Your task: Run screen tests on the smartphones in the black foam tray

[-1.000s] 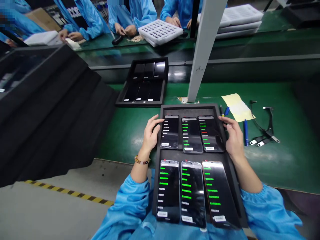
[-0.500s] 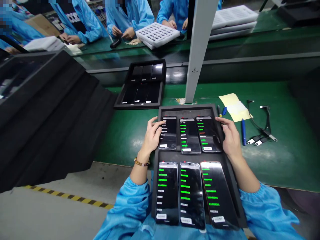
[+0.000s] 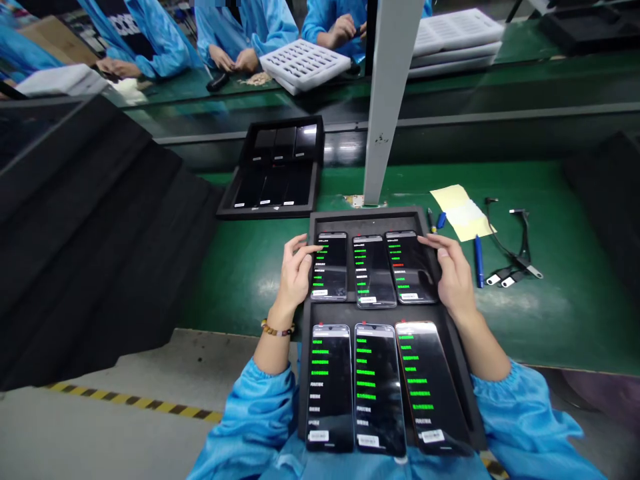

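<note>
A black foam tray (image 3: pixel 367 215) lies in front of me, its near end against my body. It bears several phones in two rows, lit with lists of green and white lines. My left hand (image 3: pixel 296 272) is open at the tray's left rim, its index finger stretched over the upper left phone (image 3: pixel 331 267). My right hand (image 3: pixel 454 275) is open at the right rim, its index finger reaching beside the top corner of the upper right phone (image 3: pixel 413 267), which shows one red line. Between them lies the upper middle phone (image 3: pixel 375 270).
Behind stands another black tray (image 3: pixel 270 213) of dark phones, left of a grey post (image 3: pixel 383 127). Yellow paper (image 3: pixel 457 207), a blue pen (image 3: pixel 479 260) and cables (image 3: pixel 523 247) lie right. A black panel (image 3: pixel 100 253) stands left. Co-workers' hands (image 3: pixel 233 61) work across the bench.
On the upper left phone, the list has changed from white lines to mostly green ones. Both hands stay at the tray's sides. The whole view has shifted slightly.
</note>
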The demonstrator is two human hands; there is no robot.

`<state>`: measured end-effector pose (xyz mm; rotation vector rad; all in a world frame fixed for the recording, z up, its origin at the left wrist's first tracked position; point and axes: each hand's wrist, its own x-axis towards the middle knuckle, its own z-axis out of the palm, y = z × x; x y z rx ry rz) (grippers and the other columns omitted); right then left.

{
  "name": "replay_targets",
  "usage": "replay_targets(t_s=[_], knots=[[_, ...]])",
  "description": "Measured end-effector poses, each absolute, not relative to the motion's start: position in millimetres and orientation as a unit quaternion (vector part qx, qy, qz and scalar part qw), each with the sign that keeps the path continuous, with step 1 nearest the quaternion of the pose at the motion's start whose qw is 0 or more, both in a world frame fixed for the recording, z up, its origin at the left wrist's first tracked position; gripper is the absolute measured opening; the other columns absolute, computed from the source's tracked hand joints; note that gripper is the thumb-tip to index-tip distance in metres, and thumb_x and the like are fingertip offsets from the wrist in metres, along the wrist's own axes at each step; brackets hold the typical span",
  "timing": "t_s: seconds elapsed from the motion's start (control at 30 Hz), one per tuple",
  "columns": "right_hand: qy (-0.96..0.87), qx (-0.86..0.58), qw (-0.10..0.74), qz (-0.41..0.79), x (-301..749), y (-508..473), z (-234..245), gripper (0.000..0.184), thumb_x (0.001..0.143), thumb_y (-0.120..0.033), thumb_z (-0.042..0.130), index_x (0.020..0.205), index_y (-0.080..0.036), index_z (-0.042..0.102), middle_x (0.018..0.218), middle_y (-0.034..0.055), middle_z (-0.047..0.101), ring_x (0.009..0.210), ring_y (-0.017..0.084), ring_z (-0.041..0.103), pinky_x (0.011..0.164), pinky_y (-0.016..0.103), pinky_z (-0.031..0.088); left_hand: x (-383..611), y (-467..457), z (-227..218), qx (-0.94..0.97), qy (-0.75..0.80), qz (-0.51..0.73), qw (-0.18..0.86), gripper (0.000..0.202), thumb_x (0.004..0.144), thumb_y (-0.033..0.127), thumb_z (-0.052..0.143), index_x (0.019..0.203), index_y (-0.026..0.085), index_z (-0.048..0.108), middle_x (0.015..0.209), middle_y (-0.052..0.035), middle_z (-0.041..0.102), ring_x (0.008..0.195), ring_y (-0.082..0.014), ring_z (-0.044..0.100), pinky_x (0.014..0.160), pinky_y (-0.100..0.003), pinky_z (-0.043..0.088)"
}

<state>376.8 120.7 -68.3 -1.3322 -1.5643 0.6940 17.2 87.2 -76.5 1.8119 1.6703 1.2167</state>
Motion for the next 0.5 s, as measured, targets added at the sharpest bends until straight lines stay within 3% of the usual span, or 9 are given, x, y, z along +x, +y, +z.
replay_targets(t_s=[0.33,0.5], knots=[[-0.679,-0.527,0.441,0.258,376.0,118.9,-60.9,0.043,0.115,-0.039,0.036,0.121,-0.029,0.078,0.129,0.0041,0.079,0.132,0.029,0.061,0.117,0.052,0.043,15.3,84.8,-69.6,0.659,0.576,0.447,0.183,0.045,0.111,0.044,0.046,0.100,0.024,0.084,0.145,-0.0106,0.063,0.140,-0.0294,0.059,0.119,-0.052,0.050],[-0.704,-0.531,0.400,0.250,377.1,119.4,-61.0,0.044,0.115,-0.042,0.034,0.125,-0.029,0.075,0.124,0.0038,0.081,0.131,0.031,0.061,0.117,0.056,0.041,16.6,85.2,-69.2,0.664,0.597,0.412,0.179,0.048,0.112,0.044,0.040,0.109,0.025,0.084,0.144,-0.0094,0.065,0.140,-0.0303,0.057,0.122,-0.057,0.044]])
